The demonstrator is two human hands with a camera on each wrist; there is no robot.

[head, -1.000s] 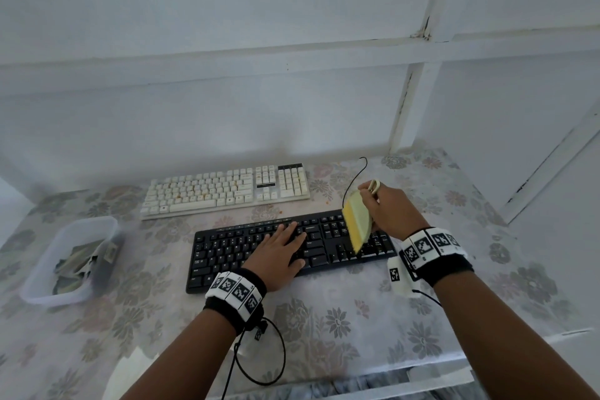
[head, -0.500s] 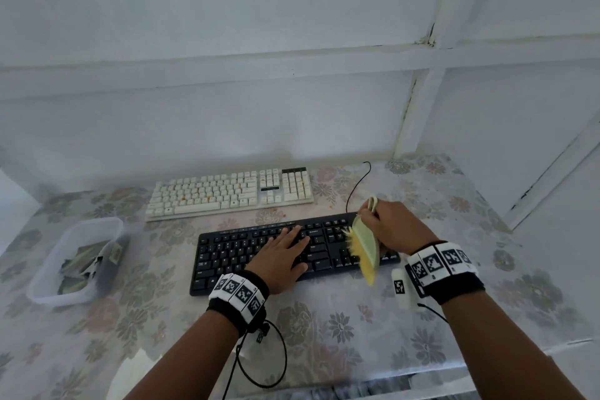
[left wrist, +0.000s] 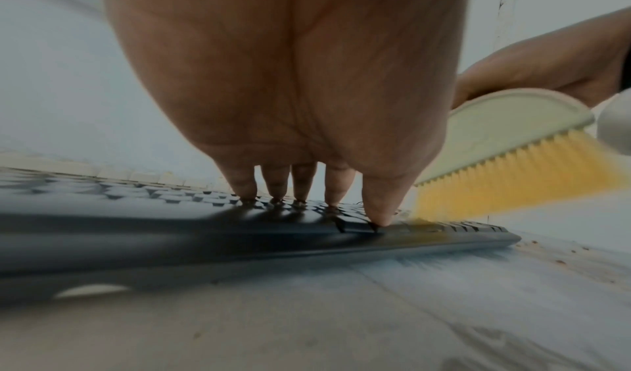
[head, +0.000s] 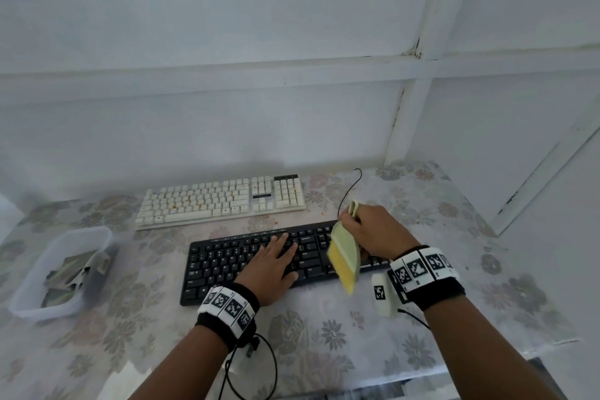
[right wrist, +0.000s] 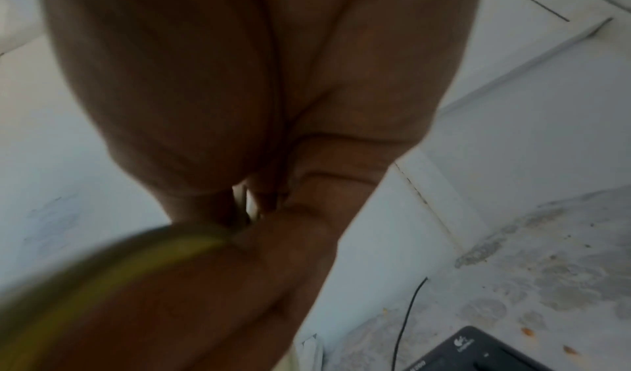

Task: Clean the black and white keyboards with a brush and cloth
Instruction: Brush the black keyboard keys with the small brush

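Note:
The black keyboard lies near the table's front, and my left hand rests flat on its middle keys with straight fingers. My right hand grips the handle of a pale green brush with yellow bristles, held over the keyboard's right end with the bristles pointing toward me. The white keyboard sits behind the black one, with orange crumbs among its keys. In the right wrist view the brush is a blur under curled fingers.
A clear plastic tub holding folded cloths stands at the left. A black cable runs from the black keyboard toward the wall. Crumbs lie on the flowered tablecloth to the right. White walls close in behind and to the right.
The brush has swept toward me over the right end of the black keyboard, its bristles now reaching past the front edge. My left hand has stayed on the keys.

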